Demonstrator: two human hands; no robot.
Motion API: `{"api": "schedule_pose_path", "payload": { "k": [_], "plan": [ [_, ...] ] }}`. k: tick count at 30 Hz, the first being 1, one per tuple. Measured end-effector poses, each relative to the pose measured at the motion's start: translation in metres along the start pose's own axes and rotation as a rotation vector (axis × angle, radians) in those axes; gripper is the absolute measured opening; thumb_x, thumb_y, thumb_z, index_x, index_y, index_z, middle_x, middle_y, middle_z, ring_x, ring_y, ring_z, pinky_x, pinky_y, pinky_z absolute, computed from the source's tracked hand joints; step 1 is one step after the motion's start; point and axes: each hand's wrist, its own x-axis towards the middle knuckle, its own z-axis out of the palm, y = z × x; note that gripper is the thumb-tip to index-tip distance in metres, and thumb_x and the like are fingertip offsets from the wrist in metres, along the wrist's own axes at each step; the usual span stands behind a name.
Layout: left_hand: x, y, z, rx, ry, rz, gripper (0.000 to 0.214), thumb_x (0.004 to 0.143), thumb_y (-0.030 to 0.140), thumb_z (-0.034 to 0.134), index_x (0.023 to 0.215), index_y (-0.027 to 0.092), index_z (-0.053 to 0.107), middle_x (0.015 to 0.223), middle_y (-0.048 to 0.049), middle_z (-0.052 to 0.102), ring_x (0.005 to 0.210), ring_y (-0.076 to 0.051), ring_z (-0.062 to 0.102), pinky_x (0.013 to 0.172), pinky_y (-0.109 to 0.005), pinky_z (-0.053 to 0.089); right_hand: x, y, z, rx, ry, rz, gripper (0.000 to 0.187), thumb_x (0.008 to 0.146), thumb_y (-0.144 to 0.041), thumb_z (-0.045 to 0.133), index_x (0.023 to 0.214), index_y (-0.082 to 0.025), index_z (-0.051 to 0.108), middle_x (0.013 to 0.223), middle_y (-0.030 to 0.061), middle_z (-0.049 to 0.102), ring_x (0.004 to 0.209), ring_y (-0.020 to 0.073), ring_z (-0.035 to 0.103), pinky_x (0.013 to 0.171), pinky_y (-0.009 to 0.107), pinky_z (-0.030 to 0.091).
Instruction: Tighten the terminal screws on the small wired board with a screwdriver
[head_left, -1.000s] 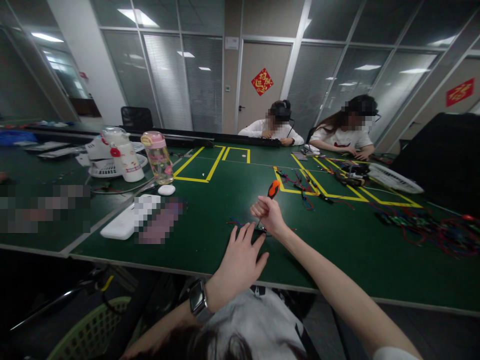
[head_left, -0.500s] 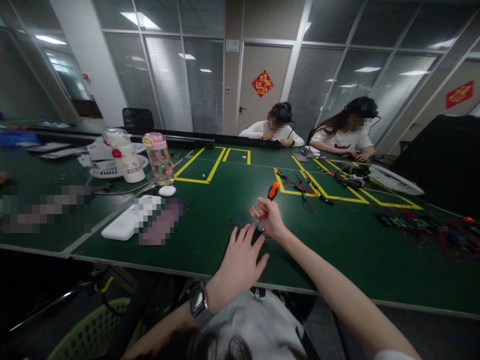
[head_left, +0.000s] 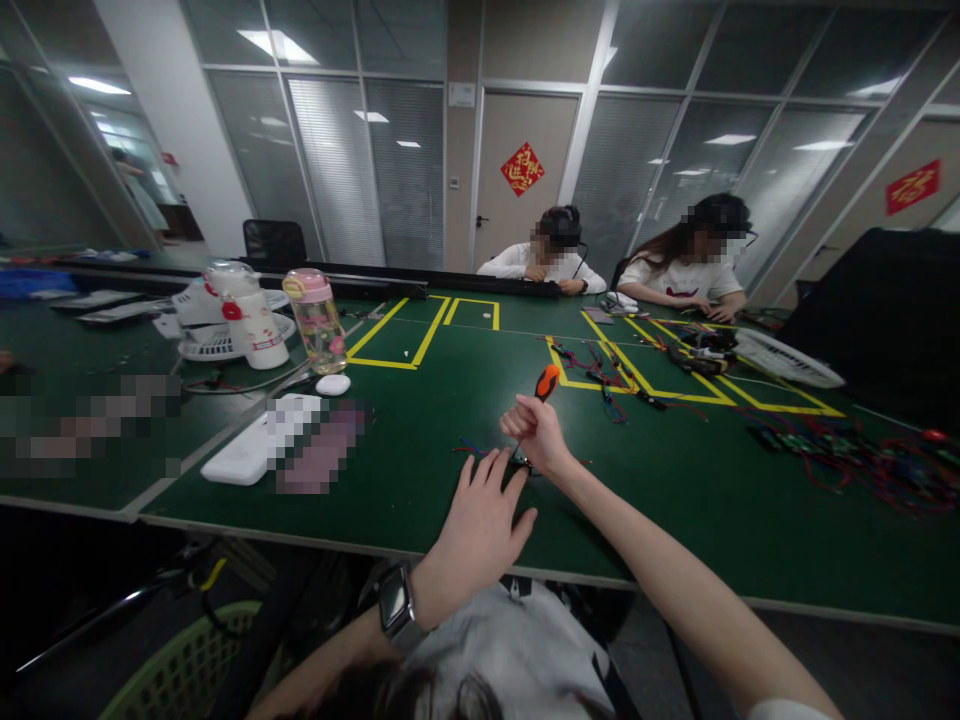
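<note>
My right hand [head_left: 534, 432] is closed around a screwdriver [head_left: 548, 382], whose orange and black handle sticks up above the fist. The shaft points down at a small circuit board [head_left: 520, 458] on the green table, mostly covered by my hands. Thin red and blue wires [head_left: 471, 447] come out to the left of the board. My left hand [head_left: 487, 515] lies flat with fingers spread, its fingertips at the board's near edge. Whether the screwdriver's tip touches a screw cannot be made out.
Wired boards [head_left: 832, 440] are heaped at the right. More wires [head_left: 600, 370] lie by the yellow tape. A white box [head_left: 262, 440], a small white case [head_left: 333, 385] and a pink-lidded bottle [head_left: 315, 320] stand left. Two people [head_left: 551, 255] sit across the table [head_left: 405, 480].
Both hands and the screwdriver hold nearly the same place. The view has shifted very slightly. A person now shows in the far left doorway.
</note>
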Motion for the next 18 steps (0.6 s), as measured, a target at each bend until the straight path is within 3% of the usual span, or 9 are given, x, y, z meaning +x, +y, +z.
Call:
{"api": "schedule_pose_path", "payload": {
  "k": [18],
  "plan": [
    [0.0001, 0.0001, 0.0004, 0.004, -0.003, -0.011, 0.048, 0.093, 0.043, 0.047, 0.134, 0.019, 0.048, 0.141, -0.0134, 0.048, 0.131, -0.031, 0.042, 0.109, -0.054, 0.033, 0.0010, 0.0016, -0.0027, 0.003, 0.001, -0.001, 0.056, 0.076, -0.029, 0.064, 0.044, -0.021, 0.019, 0.038, -0.0101, 0.014, 0.037, 0.0061, 0.015, 0.045, 0.027, 0.019]
  ]
}}
